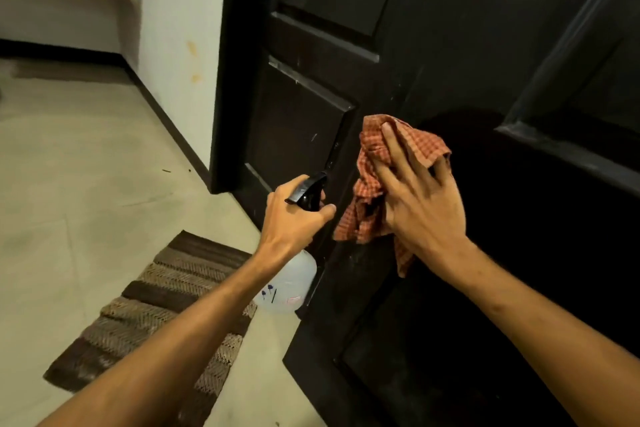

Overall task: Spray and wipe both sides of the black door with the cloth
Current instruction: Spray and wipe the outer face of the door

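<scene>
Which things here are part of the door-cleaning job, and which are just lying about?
In use:
door
cloth, pressed to the door by the right hand
spray bottle, held in the left hand

Lying about:
mat on the floor

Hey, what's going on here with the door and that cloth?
A person is cleaning a black door. The right hand presses an orange checked cloth flat against the door's face, fingers spread. The left hand grips a spray bottle by its black trigger head, held close beside the door's edge. Pale specks show on the panels above the cloth. A striped mat lies on the floor nearby.
</scene>
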A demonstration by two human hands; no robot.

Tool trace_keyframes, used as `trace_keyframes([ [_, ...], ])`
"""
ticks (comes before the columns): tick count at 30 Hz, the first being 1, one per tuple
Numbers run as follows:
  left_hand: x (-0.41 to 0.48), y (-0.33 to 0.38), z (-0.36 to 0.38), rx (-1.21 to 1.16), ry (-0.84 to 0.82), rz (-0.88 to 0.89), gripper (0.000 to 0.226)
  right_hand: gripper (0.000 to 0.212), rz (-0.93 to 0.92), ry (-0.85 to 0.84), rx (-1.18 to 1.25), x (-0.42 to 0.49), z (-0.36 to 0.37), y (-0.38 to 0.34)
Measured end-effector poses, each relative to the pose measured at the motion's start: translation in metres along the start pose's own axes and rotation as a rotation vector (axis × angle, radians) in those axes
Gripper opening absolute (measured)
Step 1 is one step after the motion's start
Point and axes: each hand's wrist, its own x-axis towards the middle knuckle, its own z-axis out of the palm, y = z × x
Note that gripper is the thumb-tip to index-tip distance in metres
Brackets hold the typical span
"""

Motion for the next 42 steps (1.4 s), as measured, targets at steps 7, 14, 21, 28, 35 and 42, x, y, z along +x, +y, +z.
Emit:
trace_keyframes([
  [7,0.0,-0.02,-0.011,0.001,-0.032,-0.047,0.016,0.079,-0.395,-0.611,0.017,-0.105,0.052,-0.106],
  [14,-0.016,-0.061,0.037,0.076,-0.1,-0.114,0.018,0.062,-0.015,-0.17,0.317,-0.129,0.044,-0.065],
  [21,-0.041,-0.061,0.087,0.044,-0.078,-0.082,0.02,0.109,-0.056,-0.316,0.097,-0.164,0.054,-0.061],
  [28,-0.106,-0.109,0.087,0.053,-0.038,-0.228,0.015,0.096,-0.314,-0.397,0.12,-0.219,0.104,-0.101],
  [35,-0.165,-0.117,0.08,0.018,0.009,-0.297,0.057,0.084,0.039,-0.141,0.139,-0.221,0.054,-0.039],
  [42,-0.191,-0.09,0.075,-0.034,0.007,-0.319,0.048,0.135,-0.472,-0.694,0.074,-0.319,0.08,-0.08],
])
